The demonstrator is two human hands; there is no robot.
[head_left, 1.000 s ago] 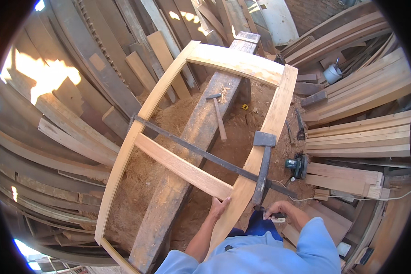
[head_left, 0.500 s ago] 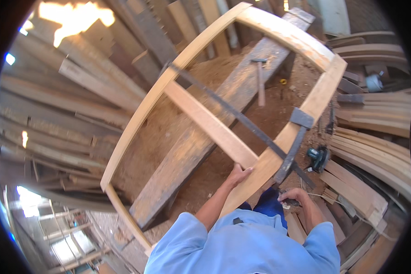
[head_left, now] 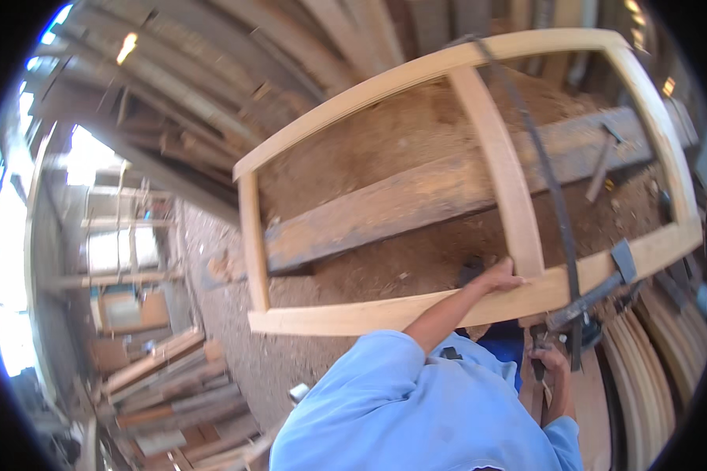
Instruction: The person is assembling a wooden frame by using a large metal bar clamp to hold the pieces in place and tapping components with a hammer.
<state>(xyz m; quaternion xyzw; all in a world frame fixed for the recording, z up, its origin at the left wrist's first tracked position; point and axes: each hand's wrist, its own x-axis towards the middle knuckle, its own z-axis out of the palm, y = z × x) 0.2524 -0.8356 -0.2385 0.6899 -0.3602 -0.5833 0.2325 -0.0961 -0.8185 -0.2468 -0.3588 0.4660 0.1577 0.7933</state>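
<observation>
Left hand: the left hand (head_left: 501,276) rests on the near rail of the wooden frame (head_left: 416,310), fingers curled over its edge, right where the cross piece (head_left: 499,165) joins it
Right hand: the right hand (head_left: 550,363) is low, just under the frame, closed around the handle of the long metal clamp (head_left: 554,184)
Wooden frame: big, pale, with four sides; it lies tilted over the thick plank (head_left: 416,204) and the sawdust floor (head_left: 385,145)
Clamp: a dark bar that runs across the frame beside the cross piece; its jaw (head_left: 622,261) presses on the near rail
Hammer: the hammer (head_left: 603,161) lies on the plank, past the clamp
Around: stacks of boards (head_left: 165,392) on the left, curved wood strips (head_left: 668,353) on the right
</observation>
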